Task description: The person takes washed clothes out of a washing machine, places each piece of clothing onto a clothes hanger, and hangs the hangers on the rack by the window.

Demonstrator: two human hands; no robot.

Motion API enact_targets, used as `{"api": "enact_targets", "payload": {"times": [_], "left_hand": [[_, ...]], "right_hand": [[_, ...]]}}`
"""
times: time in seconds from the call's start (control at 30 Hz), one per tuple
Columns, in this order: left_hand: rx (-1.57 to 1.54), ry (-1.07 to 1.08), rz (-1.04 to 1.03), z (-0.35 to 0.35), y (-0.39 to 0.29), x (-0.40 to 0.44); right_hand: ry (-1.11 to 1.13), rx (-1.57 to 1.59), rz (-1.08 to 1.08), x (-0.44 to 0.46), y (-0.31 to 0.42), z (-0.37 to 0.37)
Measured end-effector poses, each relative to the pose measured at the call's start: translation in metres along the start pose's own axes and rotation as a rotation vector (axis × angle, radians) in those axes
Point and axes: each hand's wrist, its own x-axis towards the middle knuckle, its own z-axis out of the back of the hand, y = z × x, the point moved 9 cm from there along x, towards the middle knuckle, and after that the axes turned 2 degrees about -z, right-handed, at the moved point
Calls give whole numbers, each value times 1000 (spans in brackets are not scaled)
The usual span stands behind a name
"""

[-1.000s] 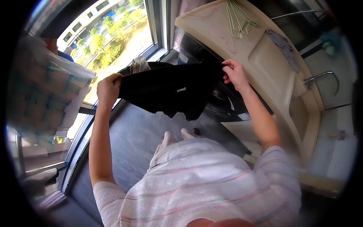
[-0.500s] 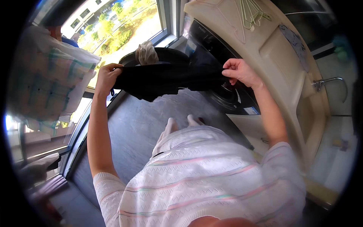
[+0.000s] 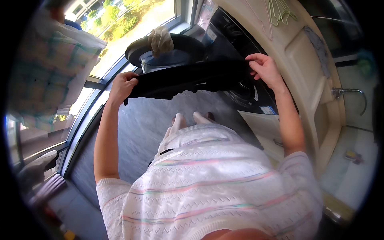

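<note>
A black garment (image 3: 188, 79) is stretched sideways in front of me, its lower edge uneven and its kind unclear. My left hand (image 3: 123, 87) pinches one end, with a short dark loop hanging below the fingers. At the other end, thumb and forefinger of my right hand (image 3: 265, 71) grip the top corner, the other fingers loosely curled. Just behind the garment stands a dark round basin-like object (image 3: 192, 45), with a crumpled beige cloth (image 3: 161, 41) on its near rim. Part of a black washing machine (image 3: 228, 30) is covered by the garment.
A pale counter with a sink (image 3: 298, 52) runs along the right, with green hangers (image 3: 280, 14), a grey cloth (image 3: 317, 46) and a faucet (image 3: 352, 92). Checked clothes (image 3: 48, 76) hang by the windows at left. The grey floor (image 3: 132, 132) lies below.
My view has shifted slightly. Both hands sit a little further right, still holding the garment, which is pulled straighter and tilts up toward my right hand. More of the round object shows.
</note>
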Motion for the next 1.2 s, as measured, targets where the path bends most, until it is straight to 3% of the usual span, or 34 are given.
{"api": "enact_targets", "payload": {"times": [0.13, 0.23, 0.4, 0.73, 0.83, 0.97, 1.13, 1.2], "left_hand": [[-363, 100, 194, -18, 21, -13], [-957, 226, 236, -43, 32, -16], [-1208, 314, 198, -58, 20, -25], [-1349, 438, 197, -87, -12, -43], [-1359, 364, 144, -77, -12, -39], [-1302, 109, 181, -42, -3, -36], [-1285, 210, 123, -40, -30, -49], [-1284, 263, 65, -42, -50, -58]], "right_hand": [[-38, -34, -36, -1, -7, -2], [-55, -1, -49, -7, -8, -1], [-6, -52, -58, -16, -10, -4], [43, -11, -12, -23, -4, -16], [-4, 30, -23, -23, -11, -9], [-128, -33, -100, -19, -24, 8], [-146, -97, -179, -9, -51, 5], [-33, -156, -238, -5, -59, -1]]}}
